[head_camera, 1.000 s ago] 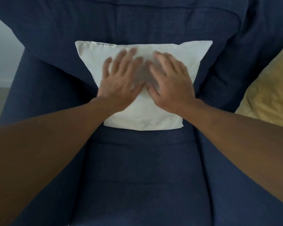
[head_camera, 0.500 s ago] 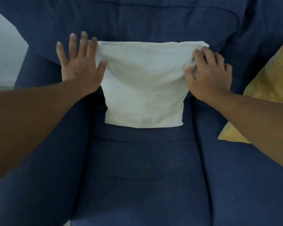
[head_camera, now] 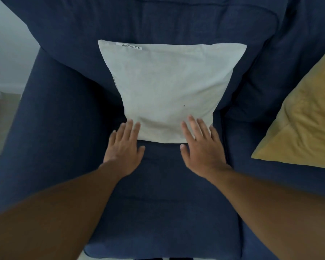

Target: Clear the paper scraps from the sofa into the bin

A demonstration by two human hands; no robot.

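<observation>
A white cushion (head_camera: pixel 169 91) with a printed label strip (head_camera: pixel 129 46) along its top edge leans against the backrest of the navy sofa (head_camera: pixel 165 203) at frame centre, its lower edge on the seat. The left hand (head_camera: pixel 123 149) lies flat, fingers spread and empty, at the cushion's lower left corner; the right hand (head_camera: pixel 202 147) lies likewise, open and empty, over the lower right corner. A mustard-yellow cushion (head_camera: pixel 304 117) sits at the right edge of the frame; no paper scraps or bin are in view.
</observation>
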